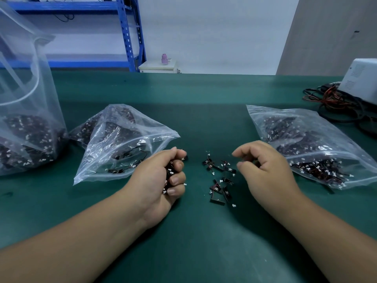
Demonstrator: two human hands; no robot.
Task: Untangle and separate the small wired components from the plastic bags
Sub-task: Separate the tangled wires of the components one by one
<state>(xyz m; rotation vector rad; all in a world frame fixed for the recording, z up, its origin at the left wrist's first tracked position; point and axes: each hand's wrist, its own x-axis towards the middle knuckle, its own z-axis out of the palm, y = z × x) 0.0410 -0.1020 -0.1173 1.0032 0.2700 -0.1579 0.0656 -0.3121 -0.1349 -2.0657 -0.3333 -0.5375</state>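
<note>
Three plastic bags of wired components sit on the green mat [193, 242]: left bag [30, 99], middle bag [122, 127], right bag [310, 127]. Left hand [155, 180] has its fingers curled tight round one clump [168, 174]. Right hand [265, 168] has its fingers curled; cannot tell if it holds anything. One loose pile [220, 178] lies between the hands, too tangled to count.

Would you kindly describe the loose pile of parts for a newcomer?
On the green table, look between the left hand and right hand. The loose pile of small black wired parts lies there bare, unlike those bagged or held.
</note>
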